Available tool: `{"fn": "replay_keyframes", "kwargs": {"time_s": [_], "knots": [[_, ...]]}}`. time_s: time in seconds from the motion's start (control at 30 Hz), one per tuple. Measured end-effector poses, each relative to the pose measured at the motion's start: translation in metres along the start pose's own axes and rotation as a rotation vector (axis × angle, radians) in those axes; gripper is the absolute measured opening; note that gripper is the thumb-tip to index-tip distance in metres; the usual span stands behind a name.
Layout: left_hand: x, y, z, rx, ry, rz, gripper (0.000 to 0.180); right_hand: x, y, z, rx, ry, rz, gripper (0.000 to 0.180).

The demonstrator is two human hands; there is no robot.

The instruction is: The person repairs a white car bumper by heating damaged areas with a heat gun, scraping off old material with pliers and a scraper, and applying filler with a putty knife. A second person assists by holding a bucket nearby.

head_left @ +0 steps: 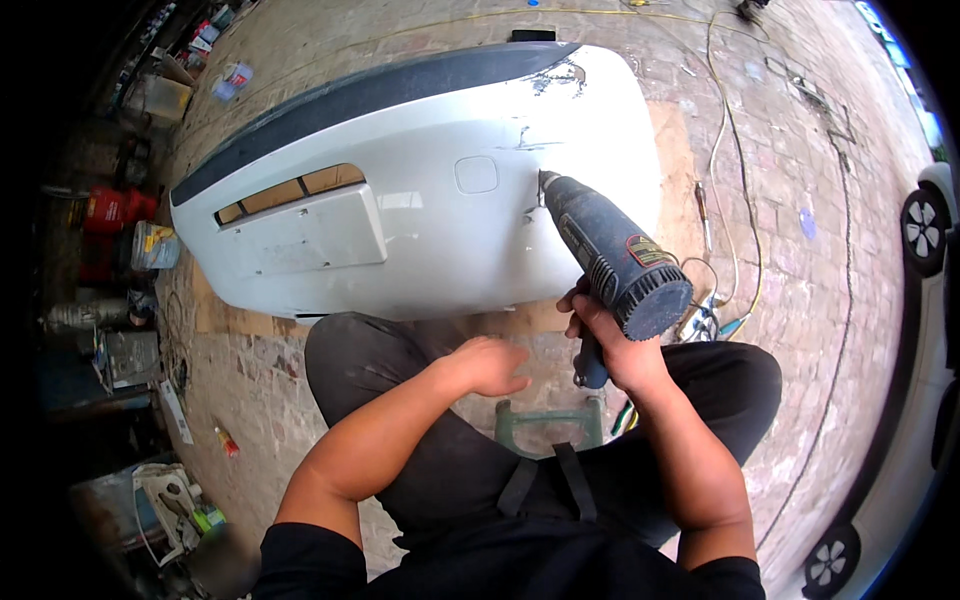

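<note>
My right hand (612,345) is wrapped round the handle of a dark heat gun (605,240). The gun's metal nozzle points up and left, at or just above a dark damaged spot on a white car bumper (430,230); whether it touches is hard to tell. The bumper lies on the ground before my knees, with a dark grey strip along its far edge and scraped, chipped paint near the far right end. Over my lap, my left hand (490,366) is empty, loosely curved with the thumb apart from the fingers.
A green stool (548,428) is between my legs. Cardboard (680,150) lies under the bumper. To its right are a screwdriver (703,215), cables (745,200) and a power strip (700,318). Buckets (155,246) and tools line the left; a white car (900,430) stands far right.
</note>
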State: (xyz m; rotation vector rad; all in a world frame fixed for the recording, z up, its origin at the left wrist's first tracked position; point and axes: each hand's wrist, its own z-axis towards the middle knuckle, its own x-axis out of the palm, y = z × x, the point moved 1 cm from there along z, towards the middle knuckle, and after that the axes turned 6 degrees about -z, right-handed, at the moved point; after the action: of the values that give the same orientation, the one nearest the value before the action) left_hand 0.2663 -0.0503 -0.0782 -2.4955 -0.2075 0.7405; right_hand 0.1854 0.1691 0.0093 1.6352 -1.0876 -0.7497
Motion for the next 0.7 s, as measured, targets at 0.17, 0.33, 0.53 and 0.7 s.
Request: {"fn": "replay_keyframes", "kwargs": {"time_s": [0.17,0.33,0.53,0.7], "knots": [[-0.006,-0.003,-0.005,-0.018,-0.01,-0.002,0.061,0.004,-0.001,-0.007,0.155,0.038,0.072,0.019],[-0.001,0.0,0.0,0.033,0.006,0.019,0.063,0.001,-0.003,0.0,-0.005,0.033,0.01,0.017],[-0.006,-0.006,-0.004,-0.006,-0.002,-0.016,0.063,0.004,-0.007,-0.005,0.107,0.04,0.05,0.015],[0.0,0.0,-0.001,0.023,-0.005,0.009,0.062,0.001,-0.005,0.003,-0.011,0.006,-0.036,0.016]]}}
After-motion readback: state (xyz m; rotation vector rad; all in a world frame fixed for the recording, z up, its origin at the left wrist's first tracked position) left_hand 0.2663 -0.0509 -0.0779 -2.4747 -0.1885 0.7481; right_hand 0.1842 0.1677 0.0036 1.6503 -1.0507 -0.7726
